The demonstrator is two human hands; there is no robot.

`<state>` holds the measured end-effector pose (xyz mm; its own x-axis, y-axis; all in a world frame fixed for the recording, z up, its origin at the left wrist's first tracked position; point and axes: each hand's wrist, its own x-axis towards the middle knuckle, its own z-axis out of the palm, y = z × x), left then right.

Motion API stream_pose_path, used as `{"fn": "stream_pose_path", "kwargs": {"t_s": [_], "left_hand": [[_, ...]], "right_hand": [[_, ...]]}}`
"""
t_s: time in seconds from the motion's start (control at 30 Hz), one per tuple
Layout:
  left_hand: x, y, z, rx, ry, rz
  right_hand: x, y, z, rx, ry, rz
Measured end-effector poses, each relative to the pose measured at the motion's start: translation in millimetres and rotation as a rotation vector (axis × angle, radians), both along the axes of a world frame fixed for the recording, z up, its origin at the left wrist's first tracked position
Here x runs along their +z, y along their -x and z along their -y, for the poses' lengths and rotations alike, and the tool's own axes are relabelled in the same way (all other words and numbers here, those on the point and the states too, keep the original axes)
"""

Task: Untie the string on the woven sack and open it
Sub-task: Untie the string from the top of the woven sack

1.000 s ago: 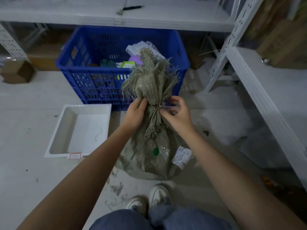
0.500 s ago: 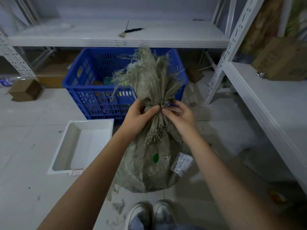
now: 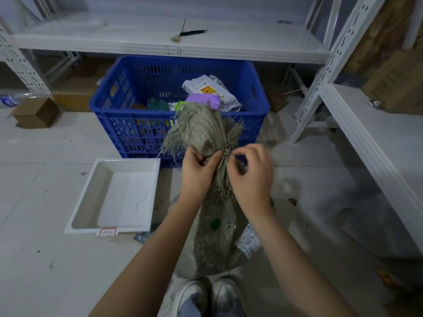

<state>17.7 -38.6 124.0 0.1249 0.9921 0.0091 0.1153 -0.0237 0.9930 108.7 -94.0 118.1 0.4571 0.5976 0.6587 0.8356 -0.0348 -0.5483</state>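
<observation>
On a pale tiled floor between white metal shelves, a woven sack (image 3: 215,236) stands upright before a blue crate (image 3: 137,124), beside a white tray (image 3: 109,229). The left hand (image 3: 199,172) clenches the sack's gathered neck. The right hand (image 3: 254,177) pinches the string (image 3: 226,154) between thumb and forefinger at the still-tied knot.

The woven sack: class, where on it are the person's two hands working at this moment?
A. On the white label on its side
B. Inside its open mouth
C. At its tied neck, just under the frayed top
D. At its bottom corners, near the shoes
C. Both the left hand and the right hand are at the cinched neck of the woven sack, where the string still bunches it below the frayed top.
</observation>
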Motion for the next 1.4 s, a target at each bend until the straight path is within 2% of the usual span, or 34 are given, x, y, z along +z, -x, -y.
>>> {"fn": "stream_pose_path", "kwargs": {"t_s": [0.07, 0.13, 0.2, 0.37, 0.5, 0.63, 0.73, 0.8, 0.87, 1.17, 1.3, 1.4], "left_hand": [[0, -2, 5, -0.036, -0.015, 0.022], [2, -3, 8, -0.037, 0.01, 0.054], [2, -2, 7, -0.009, 0.014, 0.092], [-1, -2, 4, 0.069, -0.039, 0.091], [-4, 0, 1, 0.091, -0.037, 0.102], [8, -5, 9, 0.08, 0.058, 0.198], [10, -4, 15, -0.07, -0.121, 0.213], [4, -2, 19, -0.245, -0.248, 0.135], [0, -3, 19, -0.331, -0.283, 0.069], [-1, -6, 15, -0.358, -0.205, -0.021], [-5, -7, 11, -0.306, -0.219, -0.043], [-6, -7, 9, -0.275, -0.211, -0.033]], "right_hand": [[1, 2, -4, 0.039, 0.044, 0.073], [1, 2, -5, 0.035, 0.06, 0.04], [-1, 0, -3, 0.033, 0.07, -0.036], [-2, -5, -1, 0.238, 0.197, -0.366], [-4, -2, 0, 0.231, 0.178, -0.419], [-2, -2, -2, 0.202, 0.144, -0.483], [-2, -4, 0, 0.175, 0.095, -0.522], [-1, -4, 0, 0.172, 0.068, -0.521], [0, -4, 0, 0.17, 0.052, -0.497], [-6, -8, 1, 0.209, 0.069, -0.398], [-10, -10, 1, 0.199, 0.042, -0.29], [-8, -13, 0, 0.224, 0.033, -0.29]]}}
